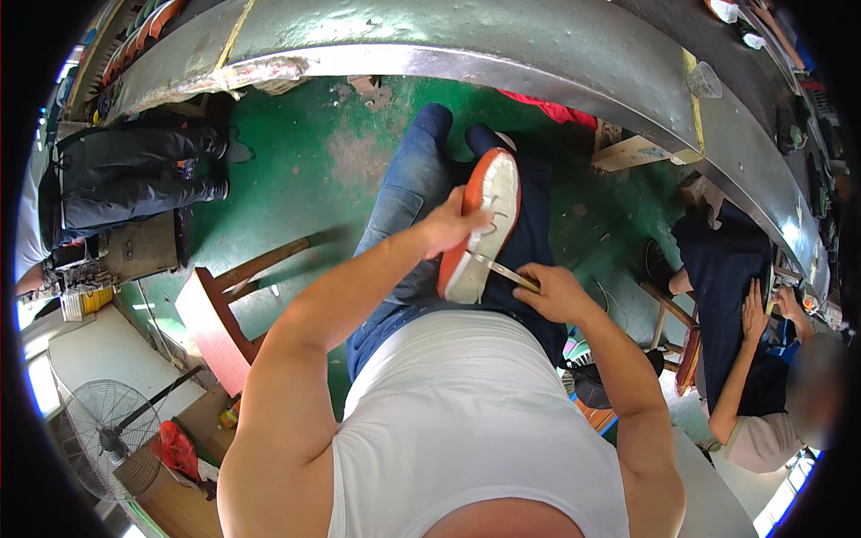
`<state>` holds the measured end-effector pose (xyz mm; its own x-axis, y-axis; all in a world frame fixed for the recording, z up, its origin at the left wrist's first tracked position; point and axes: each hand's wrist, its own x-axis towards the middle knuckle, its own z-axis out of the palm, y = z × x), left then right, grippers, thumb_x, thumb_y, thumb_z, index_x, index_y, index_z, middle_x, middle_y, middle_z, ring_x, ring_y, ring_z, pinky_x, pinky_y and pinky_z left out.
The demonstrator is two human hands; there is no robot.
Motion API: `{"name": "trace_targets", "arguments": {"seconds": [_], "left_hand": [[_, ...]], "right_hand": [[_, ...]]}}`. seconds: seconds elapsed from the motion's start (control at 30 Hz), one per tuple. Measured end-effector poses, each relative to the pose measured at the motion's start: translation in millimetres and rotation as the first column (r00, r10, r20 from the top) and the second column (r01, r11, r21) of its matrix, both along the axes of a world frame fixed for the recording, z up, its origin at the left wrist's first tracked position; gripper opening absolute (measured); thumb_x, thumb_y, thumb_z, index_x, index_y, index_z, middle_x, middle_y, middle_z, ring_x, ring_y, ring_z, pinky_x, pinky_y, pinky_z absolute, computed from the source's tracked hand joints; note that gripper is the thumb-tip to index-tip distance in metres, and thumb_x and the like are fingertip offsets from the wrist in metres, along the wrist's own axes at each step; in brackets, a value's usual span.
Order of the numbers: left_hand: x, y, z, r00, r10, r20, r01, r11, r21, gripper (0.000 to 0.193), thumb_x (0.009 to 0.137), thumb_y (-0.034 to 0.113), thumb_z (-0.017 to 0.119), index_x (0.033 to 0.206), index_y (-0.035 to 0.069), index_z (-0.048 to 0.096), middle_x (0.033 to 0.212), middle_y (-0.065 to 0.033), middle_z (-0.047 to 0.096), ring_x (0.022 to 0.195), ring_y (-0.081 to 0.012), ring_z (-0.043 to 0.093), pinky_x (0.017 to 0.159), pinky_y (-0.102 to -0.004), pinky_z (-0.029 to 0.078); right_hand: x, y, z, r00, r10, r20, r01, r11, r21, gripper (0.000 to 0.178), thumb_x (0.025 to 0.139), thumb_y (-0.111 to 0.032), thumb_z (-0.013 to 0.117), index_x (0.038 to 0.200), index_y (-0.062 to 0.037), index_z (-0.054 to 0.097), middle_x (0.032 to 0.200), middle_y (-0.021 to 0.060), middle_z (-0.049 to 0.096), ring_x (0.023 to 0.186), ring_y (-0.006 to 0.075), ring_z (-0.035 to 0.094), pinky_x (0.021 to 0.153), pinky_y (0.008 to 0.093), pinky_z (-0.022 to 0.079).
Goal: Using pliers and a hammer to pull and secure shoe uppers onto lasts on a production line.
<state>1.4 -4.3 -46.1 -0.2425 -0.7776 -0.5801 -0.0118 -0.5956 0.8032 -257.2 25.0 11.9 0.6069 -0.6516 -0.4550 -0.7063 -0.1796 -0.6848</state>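
Observation:
An orange-red and cream-white shoe [500, 190] lies slantwise over my lap, its far end pointing away from me. My left hand [450, 224] grips it around the middle from the left side, the thumb pressed on the pale face. Thin dark strands cross that face near the thumb. In my right hand [554, 294] is a slim metal tool [500, 269] with a flat shaft. Its tip meets the shoe's near part, just below my left hand; the exact shape of the tip is hard to make out. Fingers cover the tool's other end.
A long metal-topped bench [404, 59] curves across the far side. To the left stand a wooden stool [220, 323], a fan [109, 435] and a person in dark trousers [134, 175]. At the right sits another person, a hand [753, 314] resting on dark cloth.

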Motion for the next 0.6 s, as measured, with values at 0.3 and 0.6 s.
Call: {"name": "trace_targets", "arguments": {"seconds": [0.3,0.6], "left_hand": [[-8,42,-10,0.983,0.077,-0.167,-0.079,0.997,-0.007,0.102,0.092,0.02,0.069,0.161,0.015,-0.006,0.157,-0.02,0.029,0.144,-0.0286,0.033,0.118,-0.0382,0.028],[5,79,-10,0.969,-0.191,0.158,0.219,0.958,-0.184,0.099,0.095,0.023,0.066,0.159,0.009,-0.009,0.161,-0.0196,0.017,0.15,-0.0286,0.021,0.12,-0.0342,0.022]], "right_hand": [[0,34,20,0.954,0.144,-0.263,-0.243,0.887,-0.393,0.03,0.09,-0.02,0.067,0.11,0.0004,0.06,0.09,0.0183,0.066,0.087,0.0349,0.068,0.071,0.0465,0.054],[-34,-22,-18,0.998,0.031,0.056,-0.063,0.537,0.841,0.026,0.096,-0.024,0.063,0.109,-0.0016,0.067,0.09,0.0038,0.07,0.078,0.0123,0.068,0.057,0.0279,0.052]]}}
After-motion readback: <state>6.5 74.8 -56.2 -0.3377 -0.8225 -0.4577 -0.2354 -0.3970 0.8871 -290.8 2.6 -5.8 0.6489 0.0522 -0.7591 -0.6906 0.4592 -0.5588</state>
